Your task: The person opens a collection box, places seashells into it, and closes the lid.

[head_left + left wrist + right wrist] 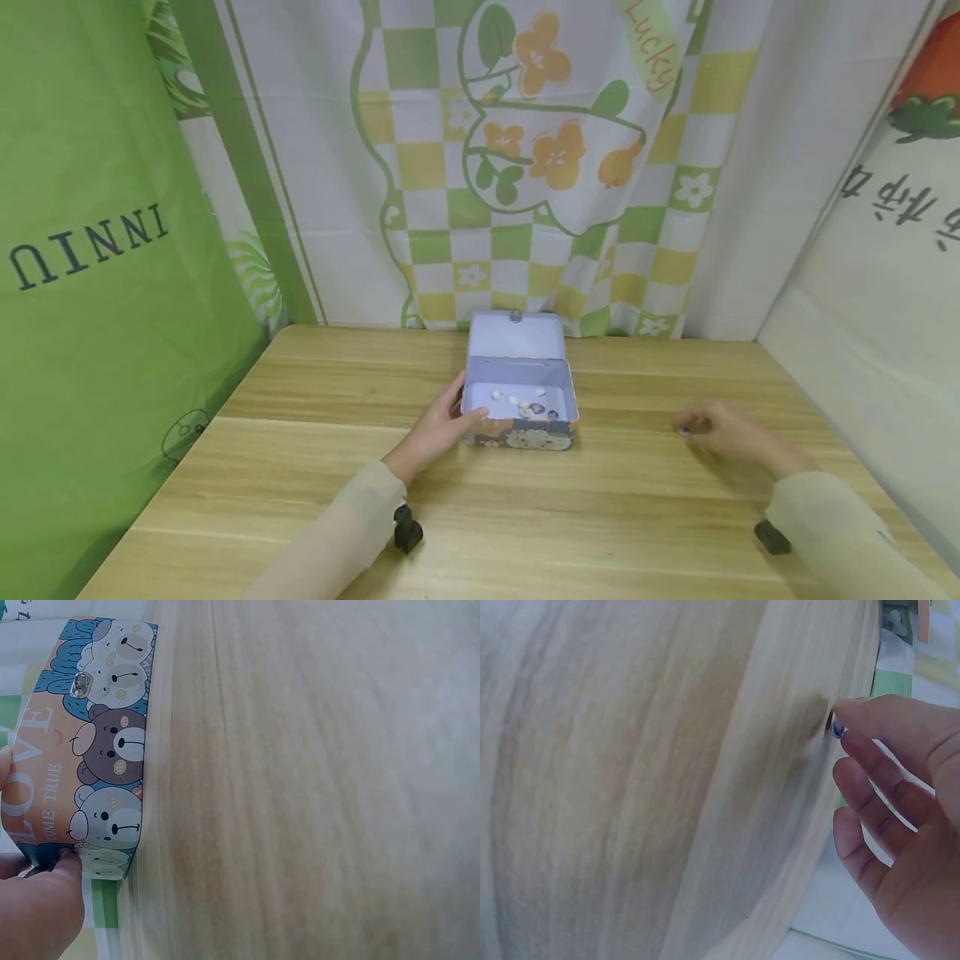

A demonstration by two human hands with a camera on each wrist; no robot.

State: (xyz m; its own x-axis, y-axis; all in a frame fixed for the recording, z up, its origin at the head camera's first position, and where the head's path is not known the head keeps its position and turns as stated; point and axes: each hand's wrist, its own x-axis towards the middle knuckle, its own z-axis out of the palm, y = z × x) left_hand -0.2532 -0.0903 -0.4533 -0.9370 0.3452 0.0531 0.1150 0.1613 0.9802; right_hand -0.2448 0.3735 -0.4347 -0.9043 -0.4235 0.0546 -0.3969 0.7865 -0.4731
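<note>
A lidded tin box (495, 435) with printed bears stands at the table's far middle, its lid raised and leaning back. Several small white and dark round pieces (537, 408) lie scattered on its floor. My left hand (441, 422) grips the box's left side, thumb over the front rim; the left wrist view shows the bear-printed front (112, 750) beside that thumb. Well to the right of the box, my right hand (723, 432) pinches a small blue-and-white marble (838, 726) between thumb and index finger, low over the table. Its other fingers are loosely bent.
The wood-grain table (600, 517) reaches back to a patterned curtain (487, 250). A green cloth (112, 333) hangs at the left and a pale printed cloth (877, 317) at the right. Black wrist-camera mounts (407, 529) sit under both sleeves.
</note>
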